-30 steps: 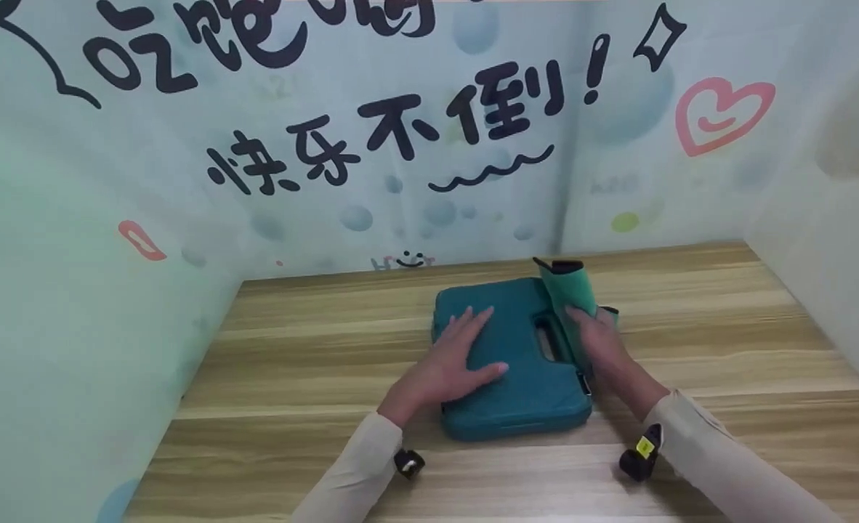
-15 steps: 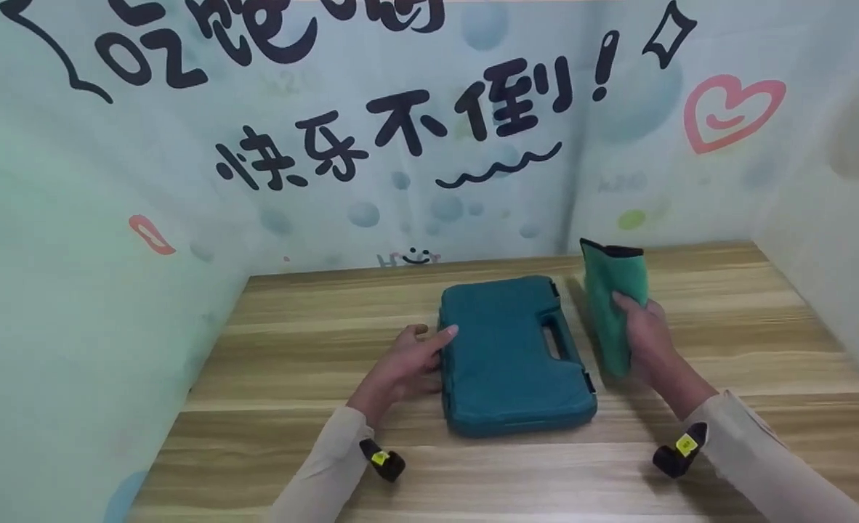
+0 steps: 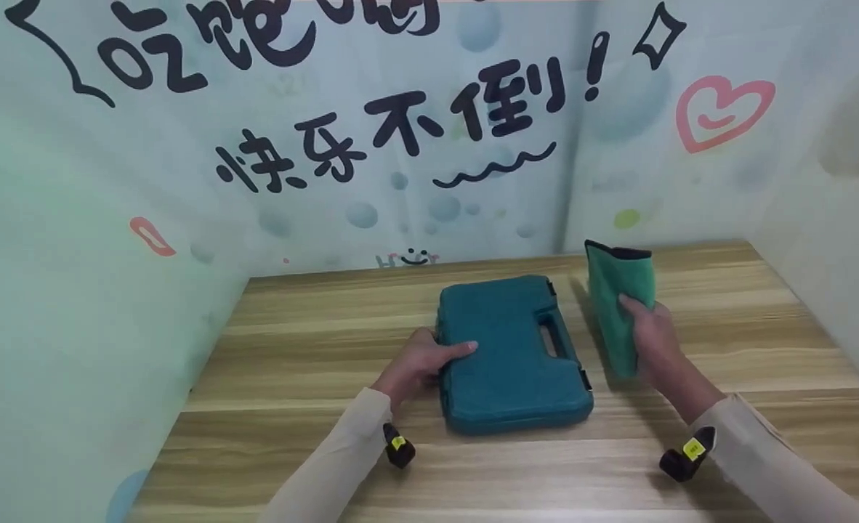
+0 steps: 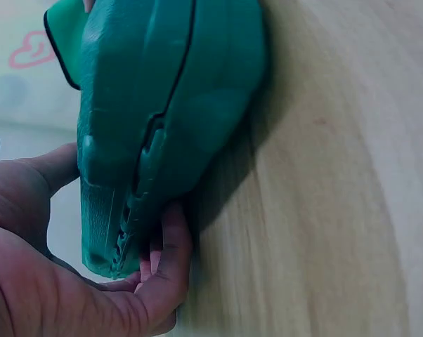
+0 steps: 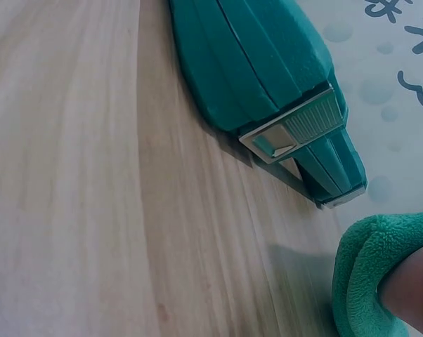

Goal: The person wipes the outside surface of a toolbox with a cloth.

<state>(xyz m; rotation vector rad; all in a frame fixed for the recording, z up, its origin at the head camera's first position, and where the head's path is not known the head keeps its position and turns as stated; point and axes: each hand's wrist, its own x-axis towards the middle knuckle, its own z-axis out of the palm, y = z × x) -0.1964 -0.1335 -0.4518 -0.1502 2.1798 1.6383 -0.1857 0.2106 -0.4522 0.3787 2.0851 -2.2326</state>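
Note:
A teal plastic carrying case (image 3: 502,378) lies flat on the table, its handle cut-out and latches facing right. My left hand (image 3: 424,362) grips its left edge, with the thumb on the lid. In the left wrist view, the fingers (image 4: 171,260) curl under the hinged side of the case (image 4: 134,105). To the right of the case, my right hand (image 3: 656,338) holds a folded green cloth (image 3: 618,290) with dark edging, apart from the case. The right wrist view shows the cloth's fluffy fold (image 5: 359,267) and a closed latch (image 5: 292,126).
The wood-grain table (image 3: 313,450) is bounded by a printed backdrop (image 3: 313,240) at the back and pale walls at both sides. A small black camera sits at each wrist (image 3: 399,447).
My left hand slid from the top of the case to its left edge and now grips it. My right hand, with the cloth, moved right, away from the handle side.

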